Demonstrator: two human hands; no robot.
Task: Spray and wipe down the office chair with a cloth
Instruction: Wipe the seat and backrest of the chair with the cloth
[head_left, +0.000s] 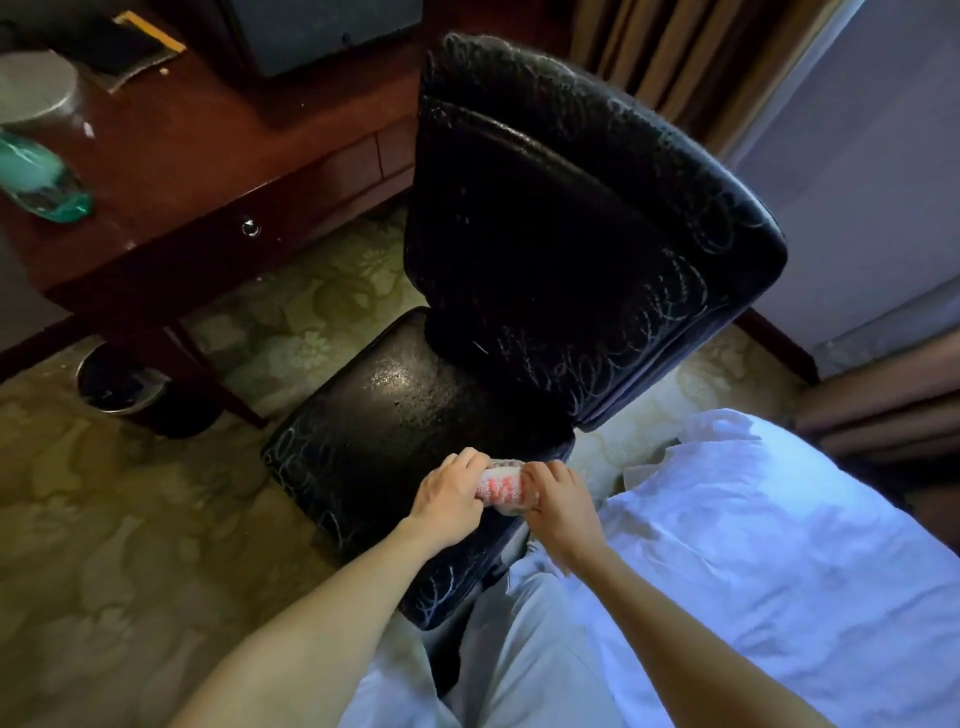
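Note:
A black leather office chair (545, 223) with cracked, worn edges stands in the middle of the head view, its seat (384, 415) shiny and speckled with droplets. Over the seat's near right edge I hold a small bunched white cloth with red marks (501, 488) between both hands. My left hand (449, 496) grips its left end and my right hand (558, 501) grips its right end. A green spray bottle (39, 179) lies on the wooden desk at the far left.
The dark wooden desk (208, 171) with a drawer knob stands left of the chair. A black bin (130, 389) sits under it on patterned carpet. A bed with white sheets (779, 545) fills the lower right. Curtains (691, 57) hang behind the chair.

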